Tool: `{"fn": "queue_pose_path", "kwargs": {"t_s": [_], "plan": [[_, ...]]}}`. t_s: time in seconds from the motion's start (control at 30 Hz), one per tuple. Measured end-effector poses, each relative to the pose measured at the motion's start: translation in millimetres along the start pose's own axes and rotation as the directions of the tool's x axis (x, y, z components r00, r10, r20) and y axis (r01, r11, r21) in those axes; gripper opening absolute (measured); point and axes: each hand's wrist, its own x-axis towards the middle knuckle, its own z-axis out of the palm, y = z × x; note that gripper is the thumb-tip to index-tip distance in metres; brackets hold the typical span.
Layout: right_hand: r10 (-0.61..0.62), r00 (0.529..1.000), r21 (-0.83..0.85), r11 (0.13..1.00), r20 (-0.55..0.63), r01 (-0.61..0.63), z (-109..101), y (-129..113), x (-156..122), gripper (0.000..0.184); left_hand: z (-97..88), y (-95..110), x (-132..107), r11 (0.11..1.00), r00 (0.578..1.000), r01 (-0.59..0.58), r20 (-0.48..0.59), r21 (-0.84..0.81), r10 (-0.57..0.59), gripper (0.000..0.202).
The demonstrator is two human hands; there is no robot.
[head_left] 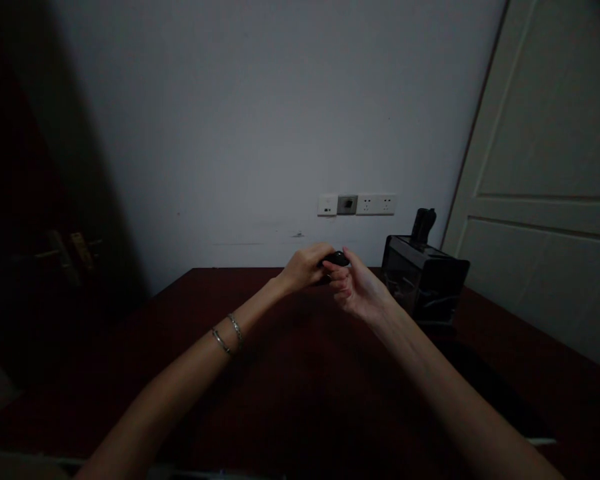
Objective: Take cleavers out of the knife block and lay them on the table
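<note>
Small black object (pixel 338 258) lies between both hands: left hand (pixel 307 265) gripping its left end, right hand's (pixel 356 285) thumb and fingers pinching its right.

Left of the left hand (pixel 307 263), the bench (pixel 290 373) offered wide passage, and room also lay between the forearms. Just right of the right hand (pixel 357 287), a dark box (pixel 440 290) stood in the way, a black upright piece (pixel 423 227) rising above it. Beyond both hands, the wall (pixel 280 133) blocked reach.
</note>
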Motion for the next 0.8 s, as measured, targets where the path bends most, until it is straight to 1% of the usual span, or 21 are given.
{"fn": "queue_pose_path", "kwargs": {"t_s": [0.13,0.23,0.4,0.5,0.57,0.7,0.73,0.77,0.8], "plan": [[0.025,1.0,0.005,1.0,-0.01,-0.025,-0.7,8.7,4.6,0.047,-5.9,-2.5,-9.7,0.996,0.995,-0.075,0.074,0.05,0.071,0.011],[0.04,0.999,0.018,0.999,-0.006,-0.04,-1.9,13.1,8.2,0.045,-11.2,-1.9,-15.4,0.991,0.99,-0.099,0.113,0.09,0.089,0.012],[0.118,0.989,0.064,0.99,0.095,-0.124,-3.5,15.4,12.3,0.041,-12.4,-2.8,-25.8,0.97,0.987,-0.105,0.139,0.217,0.076,0.017],[0.145,0.98,0.035,0.988,0.138,-0.151,-1.7,18.1,13.8,0.038,-13.6,-5.6,-30.7,0.947,0.986,-0.1,0.155,0.305,0.054,0.021],[0.144,0.98,-0.008,0.99,0.135,-0.144,0.2,21.8,14.5,0.035,-19.2,-7.6,-32.3,0.93,0.975,-0.129,0.213,0.344,0.057,0.022],[0.095,0.995,-0.113,0.99,0.04,-0.09,-1.7,33.6,16.5,0.033,-39.2,-10.9,-35.5,0.913,0.917,-0.231,0.388,0.336,0.089,0.022],[0.069,0.997,-0.142,0.988,0.024,-0.065,-4.1,37.4,17.6,0.032,-43.5,-11.6,-37.2,0.918,0.908,-0.234,0.409,0.319,0.089,0.023],[0.039,0.999,-0.173,0.984,0.016,-0.036,-7.1,41.6,19.0,0.031,-46.7,-12.2,-39.0,0.929,0.91,-0.211,0.409,0.305,0.072,0.024],[0.003,1.0,-0.208,0.978,0.008,-0.002,-10.5,46.1,20.8,0.029,-48.3,-12.9,-41.0,0.943,0.925,-0.151,0.378,0.297,0.03,0.023]]}}
